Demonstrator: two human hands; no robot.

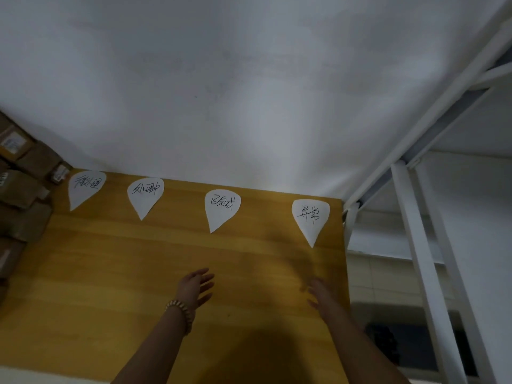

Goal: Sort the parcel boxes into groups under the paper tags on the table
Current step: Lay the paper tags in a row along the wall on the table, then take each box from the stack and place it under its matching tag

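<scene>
Several white teardrop paper tags with handwritten characters lie in a row along the far edge of the wooden table [110,273]: a far-left tag [86,189], a second tag [145,196], a third tag [222,207] and a far-right tag [310,218]. Brown parcel boxes [22,187] are stacked at the table's left edge. My left hand [195,286], with a beaded bracelet on the wrist, hovers over the table centre, fingers spread and empty. My right hand [318,293] is open and empty near the table's right edge, below the far-right tag.
A white wall rises behind the table. A white metal shelf frame [415,245] stands to the right of the table. A dark shadow falls on the table's near edge.
</scene>
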